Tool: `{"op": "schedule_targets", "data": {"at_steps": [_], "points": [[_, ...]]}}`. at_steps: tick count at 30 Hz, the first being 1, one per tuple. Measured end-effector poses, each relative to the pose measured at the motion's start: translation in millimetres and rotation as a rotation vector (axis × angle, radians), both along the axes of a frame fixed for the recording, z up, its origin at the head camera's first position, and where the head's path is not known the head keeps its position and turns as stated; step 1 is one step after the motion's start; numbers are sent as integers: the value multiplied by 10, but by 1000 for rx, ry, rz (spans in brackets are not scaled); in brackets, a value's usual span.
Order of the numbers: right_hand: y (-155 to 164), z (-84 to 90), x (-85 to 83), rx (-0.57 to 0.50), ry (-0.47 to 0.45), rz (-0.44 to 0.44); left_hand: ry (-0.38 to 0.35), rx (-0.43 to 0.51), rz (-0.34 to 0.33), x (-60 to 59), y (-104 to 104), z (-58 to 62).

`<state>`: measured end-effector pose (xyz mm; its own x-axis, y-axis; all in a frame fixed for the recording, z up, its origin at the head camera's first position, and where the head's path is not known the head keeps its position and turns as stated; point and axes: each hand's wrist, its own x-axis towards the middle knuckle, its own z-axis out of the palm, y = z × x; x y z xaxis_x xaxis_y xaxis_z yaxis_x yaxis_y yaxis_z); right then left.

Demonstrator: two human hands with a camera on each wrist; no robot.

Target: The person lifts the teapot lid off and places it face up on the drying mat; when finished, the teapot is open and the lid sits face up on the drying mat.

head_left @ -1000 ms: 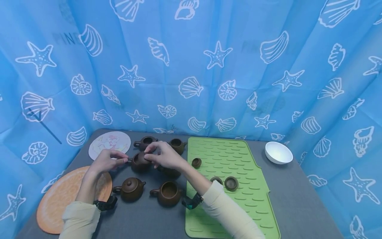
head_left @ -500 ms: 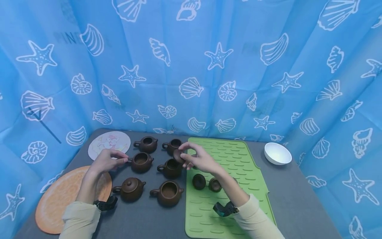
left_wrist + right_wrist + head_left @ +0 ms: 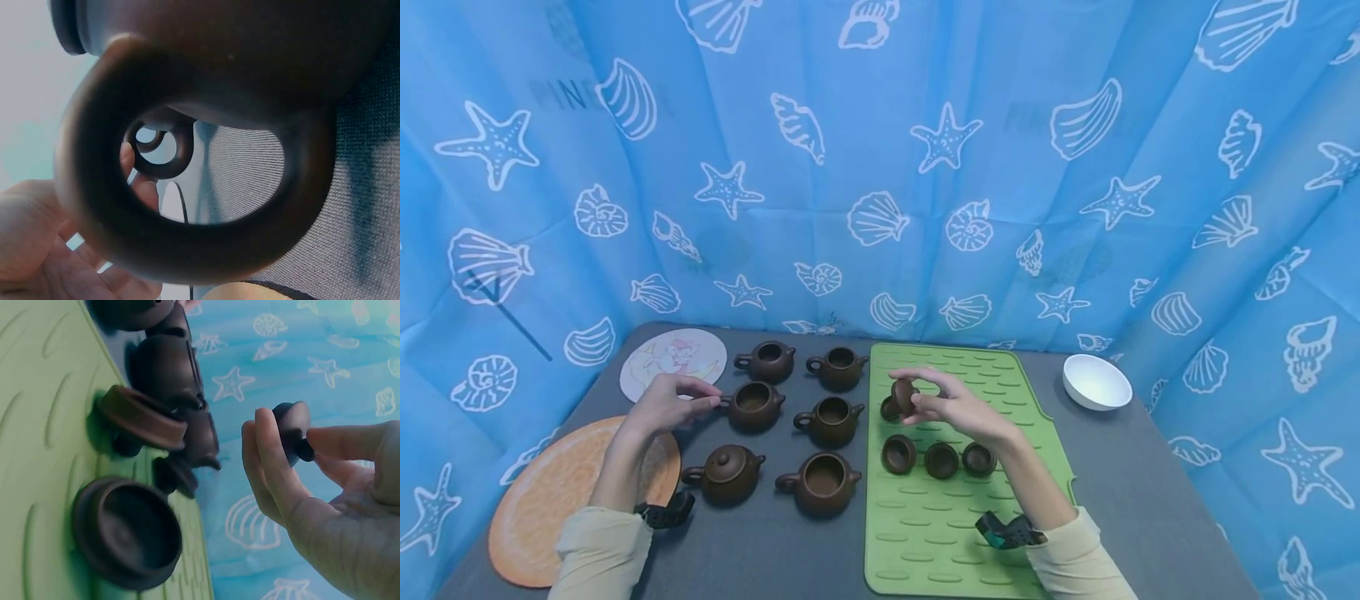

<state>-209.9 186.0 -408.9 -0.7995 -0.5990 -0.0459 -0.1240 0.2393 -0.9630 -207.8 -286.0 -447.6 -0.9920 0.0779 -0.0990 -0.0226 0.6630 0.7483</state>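
Note:
In the head view my left hand pinches the handle of a brown lidless teapot, which stands on the table. My right hand holds a small brown teapot lid over the green mat's left part. The right wrist view shows that lid tilted, its knob between finger and thumb. Another lid lies just behind it, partly hidden. Nearer me, three lids, one of them this lid, lie hollow side up in a row. A closer teapot handle fills the left wrist view.
Several lidless teapots, such as this front one, and a lidded teapot stand left of the green mat. A white bowl is at right. An orange-slice placemat and a round pale placemat lie at left.
My right hand has carried the lid rightward from the teapot at my left hand, past the neighbouring teapots, to above the mat. The left hand has kept its place at the handle.

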Motion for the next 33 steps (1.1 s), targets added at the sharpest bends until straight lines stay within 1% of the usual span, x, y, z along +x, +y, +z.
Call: {"op": "schedule_targets", "data": {"at_steps": [5, 10, 13, 15, 19, 24, 33], "points": [[113, -78, 8, 24, 12, -65, -9, 5, 15, 18, 6, 9], [214, -174, -20, -29, -14, -113, -11, 2, 26, 21, 13, 13], [272, -230, -49, -39, -25, -155, -9, 1, 29, 21, 16, 15], [310, -264, -66, -20, -18, -192, -8, 1, 30, 23, 19, 15], [395, -338, -108, 85, 41, -236, 4, 4, 27, 23, 23, 13], [469, -390, -157, 187, 80, -221, 14, 7, 18, 25, 26, 10], [504, -386, -224, 231, 97, -130, 15, 17, 17, 46, 23, 9]]}}
